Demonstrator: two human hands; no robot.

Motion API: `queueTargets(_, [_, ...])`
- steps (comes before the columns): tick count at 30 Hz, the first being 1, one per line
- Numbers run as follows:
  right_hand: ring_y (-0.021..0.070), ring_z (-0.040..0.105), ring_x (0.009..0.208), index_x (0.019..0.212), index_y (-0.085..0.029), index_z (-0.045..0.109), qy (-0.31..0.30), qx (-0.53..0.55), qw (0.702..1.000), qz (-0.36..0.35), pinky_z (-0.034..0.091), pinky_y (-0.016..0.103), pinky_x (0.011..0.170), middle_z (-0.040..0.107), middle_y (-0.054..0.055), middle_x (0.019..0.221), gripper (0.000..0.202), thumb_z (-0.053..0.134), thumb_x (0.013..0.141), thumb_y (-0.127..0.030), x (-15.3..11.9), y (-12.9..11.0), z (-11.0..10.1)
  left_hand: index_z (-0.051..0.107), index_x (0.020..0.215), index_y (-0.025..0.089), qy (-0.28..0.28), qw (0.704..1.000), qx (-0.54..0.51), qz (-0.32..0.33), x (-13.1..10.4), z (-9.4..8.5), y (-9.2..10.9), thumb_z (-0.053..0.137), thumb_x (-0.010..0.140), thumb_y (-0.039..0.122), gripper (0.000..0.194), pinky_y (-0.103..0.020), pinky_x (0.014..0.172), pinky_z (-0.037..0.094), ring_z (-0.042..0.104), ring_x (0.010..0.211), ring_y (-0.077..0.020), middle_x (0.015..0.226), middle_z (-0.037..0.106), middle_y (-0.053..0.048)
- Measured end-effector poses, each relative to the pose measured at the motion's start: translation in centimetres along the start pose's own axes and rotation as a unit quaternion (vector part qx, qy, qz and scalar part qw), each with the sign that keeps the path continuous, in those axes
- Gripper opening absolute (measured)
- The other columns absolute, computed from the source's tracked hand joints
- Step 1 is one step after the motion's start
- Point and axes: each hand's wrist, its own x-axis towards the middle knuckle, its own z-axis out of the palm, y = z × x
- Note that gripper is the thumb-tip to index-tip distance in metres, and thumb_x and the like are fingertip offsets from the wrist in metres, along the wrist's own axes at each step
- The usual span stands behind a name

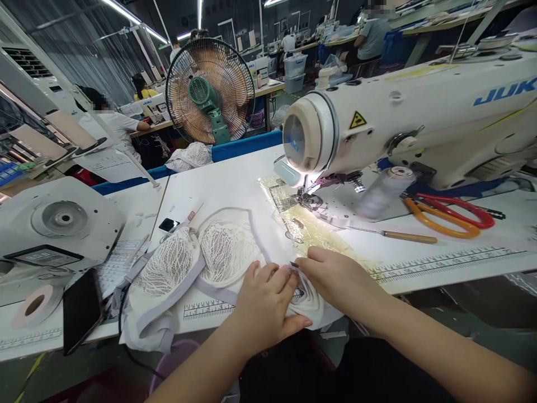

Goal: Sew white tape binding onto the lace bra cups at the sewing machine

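Observation:
A white lace bra [229, 252] with pale grey edging lies spread on the white sewing table, its far-left cup flat and its right part bunched up. My left hand [268, 305] rests over this bunched part, fingers bent on the cloth and thumb along its near side, holding it. Just to the right, my right hand [339, 280] is closed in a pinch around a small tool with a dark, thin tip [295, 265]. That tip points left at the fabric beside my left fingers. The rest of the tool is hidden in my grip.
A JUKI sewing machine [403, 123] with its lamp lit stands behind my hands. Scissors [444, 215], a wooden-handled tool [409, 237] and a thread cone [386, 193] lie right. A phone [83, 310] and tape roll [37, 307] sit left; a fan [210, 92] stands beyond.

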Motion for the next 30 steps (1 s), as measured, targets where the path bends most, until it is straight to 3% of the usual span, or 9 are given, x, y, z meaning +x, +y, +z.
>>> queueTargets(6, [0.0110,0.035,0.055,0.073,-0.016,0.058,-0.011,-0.006,1.000,-0.003,0.016,0.024,0.048,0.046,0.001,0.066,0.018,0.043,0.081,-0.013,0.2,0.0,0.3,0.042,0.125,0.020,-0.001,1.000,0.008,-0.004,0.1,0.0,0.0,0.033,0.078,0.063,0.065,-0.047,0.098,0.024,0.040,0.112,-0.0245,0.126,0.050,-0.006])
queueTargets(11, [0.0116,0.040,0.054,0.068,-0.017,0.056,-0.027,-0.020,0.999,0.008,0.017,0.025,0.047,0.049,0.002,0.066,0.017,0.044,0.076,-0.008,-1.2,0.7,-0.5,0.041,0.127,0.019,-0.004,1.000,0.020,-0.002,0.2,-0.2,0.0,0.034,0.078,0.063,0.066,-0.046,0.098,0.025,0.041,0.111,-0.0244,0.124,0.050,-0.007])
queueTargets(15, [0.0129,0.047,0.054,0.067,-0.019,0.048,0.030,0.063,0.994,0.079,0.028,0.024,0.048,0.051,0.002,0.063,0.020,0.037,0.084,-0.018,-3.4,0.6,-1.1,0.043,0.125,0.020,-0.005,1.000,0.014,-0.009,0.2,-0.4,0.2,0.034,0.079,0.063,0.064,-0.047,0.098,0.027,0.042,0.111,-0.0250,0.123,0.051,-0.008])
queueTargets(18, [0.0133,0.052,0.054,0.073,-0.021,0.045,0.078,0.166,0.977,0.108,0.038,0.023,0.049,0.056,0.001,0.063,0.021,0.031,0.088,-0.025,-5.0,-0.1,-0.4,0.046,0.121,0.017,0.017,0.999,0.033,-0.021,0.4,-0.6,0.4,0.034,0.082,0.057,0.057,-0.051,0.096,0.028,0.042,0.112,-0.0273,0.125,0.049,-0.012])
queueTargets(21, [0.0161,0.061,0.078,0.094,-0.021,0.049,0.134,0.210,0.965,0.080,0.048,0.026,0.064,0.064,0.006,0.087,0.019,0.030,0.089,-0.023,-5.7,-0.7,1.2,0.052,0.113,0.010,0.037,0.998,0.048,-0.013,0.8,-0.5,0.8,0.034,0.087,0.041,0.044,-0.047,0.093,0.035,0.044,0.110,-0.0272,0.124,0.048,-0.014])
queueTargets(23, [0.0173,0.059,0.095,0.104,-0.020,0.047,0.163,0.220,0.959,0.068,0.048,0.030,0.077,0.063,0.008,0.101,0.023,0.030,0.089,-0.022,-5.7,-0.7,2.0,0.055,0.107,0.007,0.037,0.998,0.041,-0.013,1.0,-0.1,1.3,0.031,0.088,0.023,0.035,-0.039,0.088,0.042,0.049,0.105,-0.0236,0.116,0.054,-0.014])
queueTargets(26, [0.0175,0.058,0.099,0.106,-0.019,0.048,0.176,0.246,0.950,0.074,0.048,0.032,0.082,0.062,0.009,0.104,0.024,0.031,0.089,-0.024,-5.6,-0.8,2.1,0.052,0.111,0.003,0.054,0.997,0.050,-0.024,0.9,0.6,2.0,0.025,0.086,0.009,0.037,-0.035,0.085,0.045,0.052,0.103,-0.0231,0.110,0.057,-0.017])
queueTargets(30, [0.0178,0.059,0.094,0.101,-0.021,0.050,0.156,0.317,0.931,0.090,0.050,0.031,0.076,0.062,0.009,0.102,0.023,0.031,0.089,-0.028,-5.7,-1.3,1.2,0.043,0.123,0.009,0.063,0.995,0.070,-0.034,0.7,0.8,2.3,0.033,0.086,0.018,0.039,-0.043,0.088,0.043,0.046,0.112,-0.0288,0.121,0.050,-0.020])
